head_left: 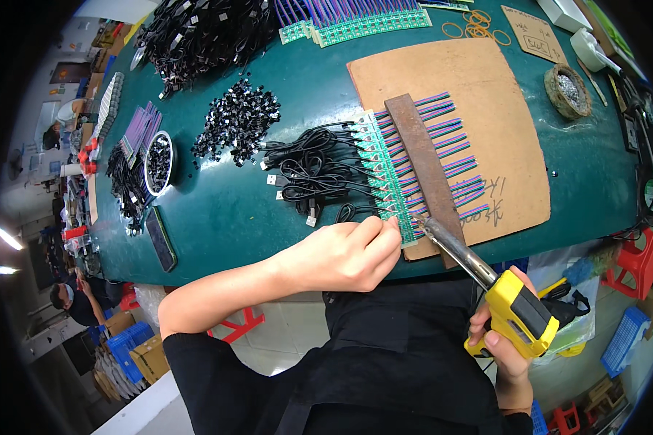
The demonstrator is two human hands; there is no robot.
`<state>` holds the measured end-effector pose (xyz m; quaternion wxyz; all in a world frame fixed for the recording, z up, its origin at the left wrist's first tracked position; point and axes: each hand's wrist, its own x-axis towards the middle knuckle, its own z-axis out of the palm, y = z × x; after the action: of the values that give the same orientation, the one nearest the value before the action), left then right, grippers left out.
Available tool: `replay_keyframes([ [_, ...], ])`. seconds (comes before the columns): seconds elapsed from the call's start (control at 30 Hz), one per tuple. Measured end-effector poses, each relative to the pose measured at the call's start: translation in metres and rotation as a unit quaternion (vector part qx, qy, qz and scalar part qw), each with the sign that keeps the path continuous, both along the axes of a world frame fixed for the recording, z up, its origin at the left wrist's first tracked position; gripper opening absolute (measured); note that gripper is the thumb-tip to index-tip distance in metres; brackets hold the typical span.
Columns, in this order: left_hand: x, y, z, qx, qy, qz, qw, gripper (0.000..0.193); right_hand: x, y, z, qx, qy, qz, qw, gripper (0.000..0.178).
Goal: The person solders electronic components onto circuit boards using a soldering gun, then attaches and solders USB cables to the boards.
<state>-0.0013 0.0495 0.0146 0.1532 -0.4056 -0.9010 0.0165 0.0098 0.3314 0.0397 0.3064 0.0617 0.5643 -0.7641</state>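
My left hand (345,250) is closed in a pinch at the near end of a green circuit board strip (387,177). A thin black USB cable (348,212) runs to its fingertips, which cover the cable's end. In my right hand (504,344) is a yellow and black soldering gun (519,312), its tip close to the board beside the left fingertips. Several black USB cables (315,177) fan out from the board's left side. Striped, coloured wires (464,167) extend from its right side, under a rusty metal bar (424,163).
Beneath the board lies a brown cardboard sheet (486,87) on the green table (225,239). Black connectors (236,119) are heaped to the left, near a bowl (168,156) and a phone (160,239). A cable pile (203,43), more wired boards (370,27) and a round pot (567,93) stand farther back.
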Motion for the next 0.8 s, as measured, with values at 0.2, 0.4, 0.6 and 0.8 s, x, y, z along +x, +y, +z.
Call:
replay_keyframes([
  [0.2,0.0,-0.003,0.006,-0.015,0.002,-0.008,1.0,0.026,-0.008,-0.003,0.0,-0.015,0.014,-0.008,1.0,0.079],
  [0.4,-0.011,-0.009,0.01,0.07,-0.096,-0.013,0.993,0.019,-0.019,-0.007,-0.004,-0.073,0.043,-0.069,0.994,0.08],
  [0.6,-0.094,-0.118,0.015,0.203,0.007,0.385,0.9,0.015,-0.026,-0.009,-0.01,-0.104,0.065,-0.07,0.99,0.066],
  [0.8,-0.132,-0.22,-0.02,0.018,0.086,0.58,0.81,0.022,-0.023,-0.012,-0.006,-0.116,0.067,-0.079,0.988,0.061],
])
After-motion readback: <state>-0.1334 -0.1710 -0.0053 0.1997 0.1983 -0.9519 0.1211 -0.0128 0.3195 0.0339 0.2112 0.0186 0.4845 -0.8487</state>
